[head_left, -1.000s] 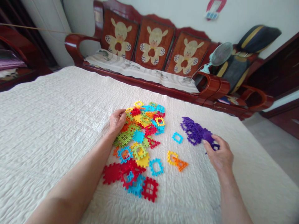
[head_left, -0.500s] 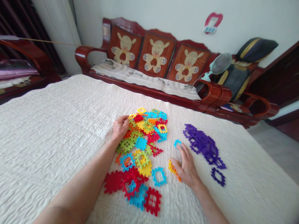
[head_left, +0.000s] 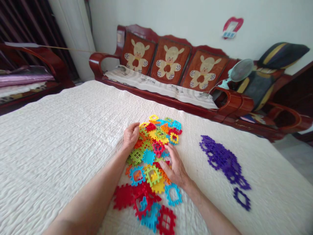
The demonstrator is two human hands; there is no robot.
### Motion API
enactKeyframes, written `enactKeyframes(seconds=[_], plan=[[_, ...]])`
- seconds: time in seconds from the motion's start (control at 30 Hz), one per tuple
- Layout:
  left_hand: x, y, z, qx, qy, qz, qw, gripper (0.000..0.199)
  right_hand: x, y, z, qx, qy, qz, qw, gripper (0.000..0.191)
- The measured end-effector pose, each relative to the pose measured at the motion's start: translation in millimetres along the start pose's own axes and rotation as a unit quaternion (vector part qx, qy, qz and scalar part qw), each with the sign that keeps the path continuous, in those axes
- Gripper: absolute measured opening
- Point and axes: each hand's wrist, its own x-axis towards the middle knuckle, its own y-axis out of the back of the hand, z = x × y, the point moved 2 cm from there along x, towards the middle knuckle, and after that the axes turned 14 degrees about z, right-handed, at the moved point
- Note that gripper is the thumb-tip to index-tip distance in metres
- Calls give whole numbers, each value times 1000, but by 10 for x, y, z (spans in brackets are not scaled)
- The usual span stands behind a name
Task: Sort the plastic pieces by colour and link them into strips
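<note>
A spread-out pile of flat notched plastic pieces in several colours lies on the white quilted cover, among them a light blue square [head_left: 148,157] and a red window piece [head_left: 166,220]. Against the pile's upper left edge rests my left hand [head_left: 131,134], fingers curled together; what they hold, if anything, is hidden. My right hand [head_left: 174,166] is over the pile's right side, thumb and fingers apart, near a red piece [head_left: 158,148]. An orange piece [head_left: 165,176] lies beside its thumb. A separate heap of purple pieces [head_left: 221,158] is to the right.
The quilted white cover [head_left: 73,130] spreads under everything. One purple frame [head_left: 242,198] lies below the purple heap. Beyond the cover's far edge stand a wooden sofa [head_left: 156,98] with bear cushions, a small fan [head_left: 241,70] and a wooden armchair [head_left: 41,57] at left.
My right hand has moved left onto the coloured pile, and the blue and orange pieces by it have shifted left too. My left hand stays at the pile's edge. The view has shifted slightly.
</note>
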Motion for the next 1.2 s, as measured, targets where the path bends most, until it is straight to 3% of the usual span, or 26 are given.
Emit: enactKeyframes(seconds=[0.1, 0.2, 0.3, 0.4, 0.57, 0.73, 0.87, 0.97, 1.03, 1.2], plan=[[46, -15, -58, -60, 29, 22, 998, 32, 82, 66, 14, 53, -8, 41, 998, 45], [96, -33, -98, -135, 67, 35, 988, 29, 258, 119, 115, 28, 6, 81, 996, 39], [117, -33, -80, -210, 135, 48, 967, 27, 487, 50, 230, -36, 45, 66, 996, 42], [108, -8, -1, -257, 184, 47, 948, 29, 643, -86, 310, -82, 40, 43, 995, 47], [86, 34, 102, -283, 219, 31, 933, 32, 611, -151, 288, -74, 51, -5, 996, 38], [69, 31, 127, -269, 214, 23, 939, 31, 570, -40, 207, -34, 61, 42, 997, 24], [59, 25, 134, -271, 222, 28, 936, 30, 576, -53, 116, -7, 62, -34, 997, 32], [62, 19, 126, -264, 215, 25, 940, 30, 481, 65, -18, 10, 66, -53, 996, 38], [69, 13, 119, -255, 206, 24, 944, 30, 325, 225, -143, 17, 71, -88, 993, 50], [65, 3, 117, -238, 202, 22, 950, 29, -319, 635, -443, 12, 47, -267, 963, 99]])
